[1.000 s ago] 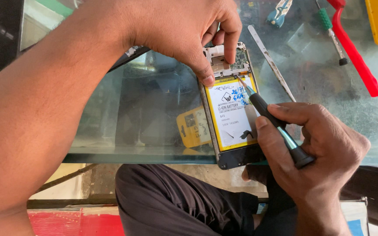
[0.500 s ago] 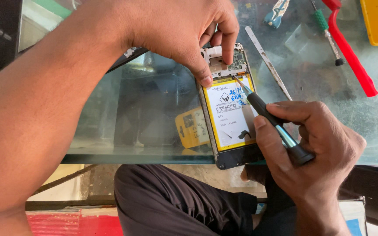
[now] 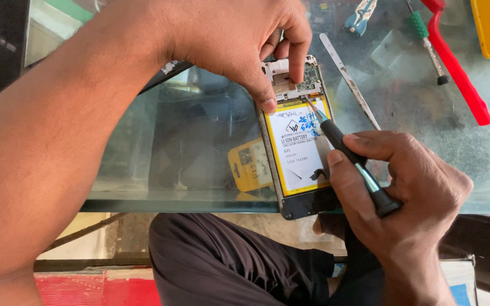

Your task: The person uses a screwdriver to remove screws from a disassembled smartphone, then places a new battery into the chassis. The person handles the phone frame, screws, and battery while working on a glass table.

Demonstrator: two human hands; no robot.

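Right hand (image 3: 409, 192) grips the screwdriver (image 3: 350, 156), tip at the phone's (image 3: 299, 141) top, phone overhanging the bench (image 3: 199, 158) edge. Left hand (image 3: 239, 39) fingers pinch the frame. Best kept upright, light pressure. Beyond: tweezers (image 3: 350, 79), red tool (image 3: 455, 62).

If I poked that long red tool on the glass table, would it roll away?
Probably not far. The red tool looks long and flattish with a bent top end, so it would likely slide or pivot. The glass tabletop looks smooth, so it could skid easily.
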